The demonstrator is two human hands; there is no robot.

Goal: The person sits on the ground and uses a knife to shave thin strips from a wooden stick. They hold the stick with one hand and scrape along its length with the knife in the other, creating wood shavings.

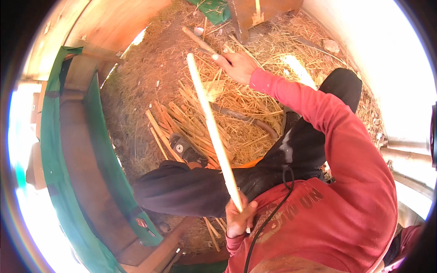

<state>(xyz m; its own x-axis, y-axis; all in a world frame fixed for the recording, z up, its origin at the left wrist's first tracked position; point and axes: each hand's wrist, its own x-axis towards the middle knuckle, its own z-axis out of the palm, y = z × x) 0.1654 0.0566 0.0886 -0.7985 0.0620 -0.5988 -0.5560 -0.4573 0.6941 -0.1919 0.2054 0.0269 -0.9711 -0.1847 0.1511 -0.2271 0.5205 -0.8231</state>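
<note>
My left hand (240, 216), low in front of my red sweatshirt, is closed round the lower end of a long, pale wooden stick (210, 122). The stick slants up and to the left across my lap, brightly lit. Farther out, my right hand (237, 66) is closed on a brown, round wooden handle or stick (198, 39), which juts to the far left past my thumb. Whether it belongs to a tool is hidden by the hand. The pale stick's far end lies just left of my right hand, apart from it.
Between my feet lie a pile of split wooden sticks (184, 120), straw (259, 98) and a curved brown piece (246, 119). A wooden block (259, 16) stands at the far side. On the left is a long trough-like frame with green cloth (57, 150); a white wall (387, 59) rises right.
</note>
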